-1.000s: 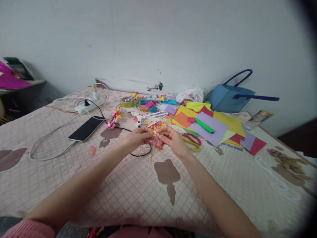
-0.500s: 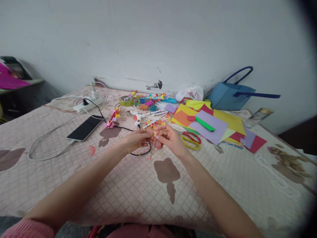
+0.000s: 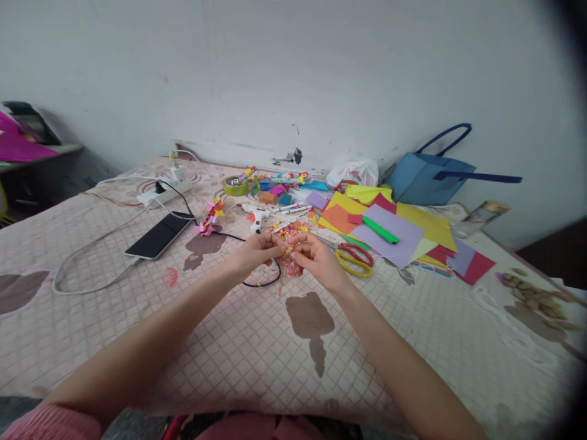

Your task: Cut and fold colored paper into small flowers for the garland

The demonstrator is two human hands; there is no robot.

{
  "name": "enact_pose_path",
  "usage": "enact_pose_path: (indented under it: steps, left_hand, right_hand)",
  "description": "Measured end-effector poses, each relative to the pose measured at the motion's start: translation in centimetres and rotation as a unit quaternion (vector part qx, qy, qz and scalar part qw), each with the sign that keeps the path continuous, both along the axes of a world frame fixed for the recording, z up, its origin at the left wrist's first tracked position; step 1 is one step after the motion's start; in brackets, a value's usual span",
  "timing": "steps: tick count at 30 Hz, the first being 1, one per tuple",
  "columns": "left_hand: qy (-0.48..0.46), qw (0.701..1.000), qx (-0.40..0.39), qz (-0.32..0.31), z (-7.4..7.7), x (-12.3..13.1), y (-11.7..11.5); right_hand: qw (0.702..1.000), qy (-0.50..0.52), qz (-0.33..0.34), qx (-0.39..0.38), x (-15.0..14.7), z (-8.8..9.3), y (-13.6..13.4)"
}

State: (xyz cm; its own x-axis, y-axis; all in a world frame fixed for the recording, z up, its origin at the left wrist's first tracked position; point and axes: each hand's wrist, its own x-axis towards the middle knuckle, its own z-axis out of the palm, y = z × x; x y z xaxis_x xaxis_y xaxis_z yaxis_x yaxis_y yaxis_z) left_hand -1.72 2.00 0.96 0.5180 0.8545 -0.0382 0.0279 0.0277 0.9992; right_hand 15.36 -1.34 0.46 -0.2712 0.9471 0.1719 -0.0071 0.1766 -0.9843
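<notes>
My left hand (image 3: 259,253) and my right hand (image 3: 314,255) meet over the middle of the table, fingertips pinched together. Between them is a tiny yellow piece (image 3: 288,250), perhaps paper; its exact form is too small to make out. Below and behind the fingers lies a heap of small coloured scraps (image 3: 291,231). A white glue gun (image 3: 257,219) rests just beyond my left hand, its black cord (image 3: 263,285) looping under that hand. To the right of my right hand lie scissors with red and yellow handles (image 3: 355,261).
Coloured paper sheets (image 3: 389,229) with a green roll (image 3: 380,230) spread to the right. A phone (image 3: 160,235), a power strip (image 3: 165,193) and a paper flower strip (image 3: 211,217) lie left. Green tape (image 3: 235,188), a blue bag (image 3: 426,177) and a glass jar (image 3: 481,219) stand farther back.
Both hands stay together over the scraps, with only slight finger movement around the small yellow piece. The whole view has shifted very slightly.
</notes>
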Motion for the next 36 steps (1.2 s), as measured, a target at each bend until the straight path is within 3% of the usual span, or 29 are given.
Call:
enact_pose_path:
  steps: [19, 25, 36]
  left_hand:
    - [-0.013, 0.999, 0.047, -0.018, 0.01, -0.01, -0.04]
    - [-0.012, 0.998, 0.061, 0.029, -0.21, -0.16, 0.14]
    - [0.005, 0.997, 0.081, 0.004, -0.31, 0.07, -0.01]
  right_hand:
    - [1.000, -0.020, -0.015, 0.010, 0.23, -0.15, 0.02]
    - [1.000, -0.019, 0.001, 0.007, 0.29, -0.02, -0.13]
    - [1.000, -0.024, 0.000, 0.011, 0.27, -0.12, -0.07]
